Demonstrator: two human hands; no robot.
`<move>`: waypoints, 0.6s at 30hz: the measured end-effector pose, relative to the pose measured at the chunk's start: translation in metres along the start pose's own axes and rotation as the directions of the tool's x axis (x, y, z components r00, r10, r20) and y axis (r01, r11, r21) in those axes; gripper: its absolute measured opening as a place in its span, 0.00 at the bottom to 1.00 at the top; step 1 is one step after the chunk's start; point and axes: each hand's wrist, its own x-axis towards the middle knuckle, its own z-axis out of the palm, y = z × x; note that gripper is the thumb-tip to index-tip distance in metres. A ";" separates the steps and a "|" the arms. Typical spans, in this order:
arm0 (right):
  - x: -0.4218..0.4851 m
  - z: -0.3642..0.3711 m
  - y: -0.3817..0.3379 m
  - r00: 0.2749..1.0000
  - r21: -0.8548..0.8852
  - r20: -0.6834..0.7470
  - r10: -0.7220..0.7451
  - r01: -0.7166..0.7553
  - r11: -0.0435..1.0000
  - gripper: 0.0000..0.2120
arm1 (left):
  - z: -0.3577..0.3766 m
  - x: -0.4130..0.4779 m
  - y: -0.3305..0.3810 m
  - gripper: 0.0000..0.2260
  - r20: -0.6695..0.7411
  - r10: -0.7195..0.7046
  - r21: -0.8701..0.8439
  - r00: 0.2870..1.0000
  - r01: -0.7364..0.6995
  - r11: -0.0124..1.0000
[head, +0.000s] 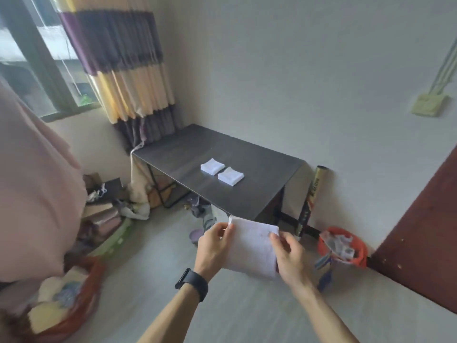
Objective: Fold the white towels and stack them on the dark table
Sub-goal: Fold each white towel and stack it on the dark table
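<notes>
Two folded towels (231, 176) lie side by side mid-surface (178, 149), not yet stacked. A third towel (252, 246), partly folded, hangs in the air off the surface's near corner, above the floor. My left hand (215, 246) pinches its top left corner; my right hand (288, 253) grips its right edge, both arms stretched forward. By my judgement, finishing this fold and stacking remain.

Black wristband (192, 284), bare forearms
</notes>
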 end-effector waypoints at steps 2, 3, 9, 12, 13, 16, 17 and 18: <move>0.037 0.024 -0.008 0.999 -0.004 0.044 -0.003 0.003 1.000 0.07 | -0.009 0.037 -0.003 0.10 -0.047 -0.036 -0.025 0.998 0.035 0.999; 0.054 0.036 -0.010 0.998 0.003 0.067 0.008 -0.008 1.000 0.07 | -0.013 0.054 -0.006 0.10 -0.066 -0.057 -0.040 0.996 0.055 0.998; 0.157 0.109 -0.007 0.991 -0.048 0.126 0.052 -0.046 0.998 0.09 | -0.027 0.177 -0.041 0.08 -0.039 -0.096 0.012 0.995 0.097 0.995; 0.207 0.150 0.005 0.999 -0.140 0.004 0.045 -0.044 0.989 0.09 | -0.028 0.250 -0.069 0.04 0.042 -0.071 0.124 0.997 0.065 0.990; 0.223 0.164 0.008 0.999 -0.174 -0.032 0.034 -0.039 0.984 0.10 | -0.029 0.274 -0.076 0.04 0.068 -0.070 0.148 0.995 0.059 0.987; 0.270 0.202 0.013 0.995 -0.236 -0.091 0.039 -0.060 0.970 0.11 | -0.032 0.338 -0.085 0.08 0.129 -0.084 0.149 0.988 0.064 0.987; 0.284 0.211 0.013 0.992 -0.248 -0.118 0.046 -0.074 0.966 0.11 | -0.032 0.356 -0.088 0.09 0.153 -0.094 0.148 0.984 0.071 0.986; 0.298 0.220 0.012 0.988 -0.259 -0.142 0.052 -0.088 0.962 0.10 | -0.033 0.373 -0.089 0.09 0.176 -0.097 0.152 0.980 0.070 0.986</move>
